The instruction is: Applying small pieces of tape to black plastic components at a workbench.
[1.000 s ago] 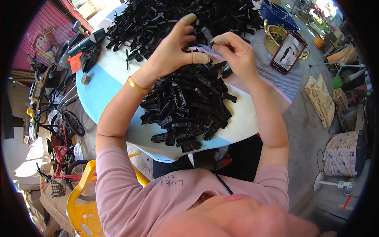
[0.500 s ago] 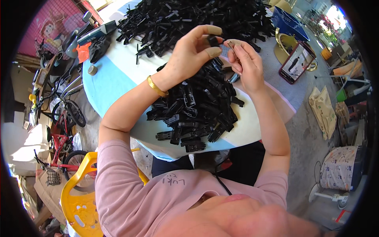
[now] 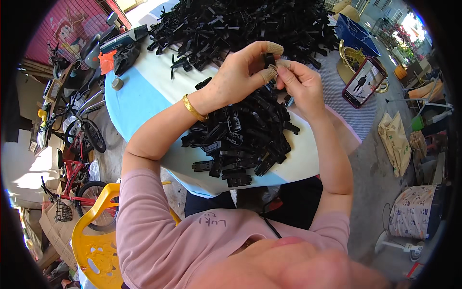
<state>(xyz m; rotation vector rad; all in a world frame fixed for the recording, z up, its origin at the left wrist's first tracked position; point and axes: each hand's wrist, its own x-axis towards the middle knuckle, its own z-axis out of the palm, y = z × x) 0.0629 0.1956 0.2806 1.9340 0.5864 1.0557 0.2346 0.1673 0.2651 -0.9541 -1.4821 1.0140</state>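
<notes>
My left hand [image 3: 236,77], with beige covers on its thumb and index fingertip and a gold bangle at the wrist, grips a small black plastic part [image 3: 269,59]. My right hand [image 3: 305,89] is closed in a pinch against that part, its fingertips meeting the left thumb. Whatever lies in the right pinch is too small and covered to name. Below both hands, a near pile of black plastic parts [image 3: 231,139] lies on the table. A much larger heap of black parts [image 3: 240,24] spreads across the far side.
A phone [image 3: 364,83] leans on a gold-coloured pot [image 3: 347,72] at the right, before a blue box [image 3: 356,36]. On the table's left are a small round cap [image 3: 117,84] and a black bag [image 3: 127,60]. A yellow chair [image 3: 98,236] stands at my left, bicycles beyond.
My right hand has come in against the black part, where a thin small piece showed in its fingers before. Both hands sit slightly lower and further right in view.
</notes>
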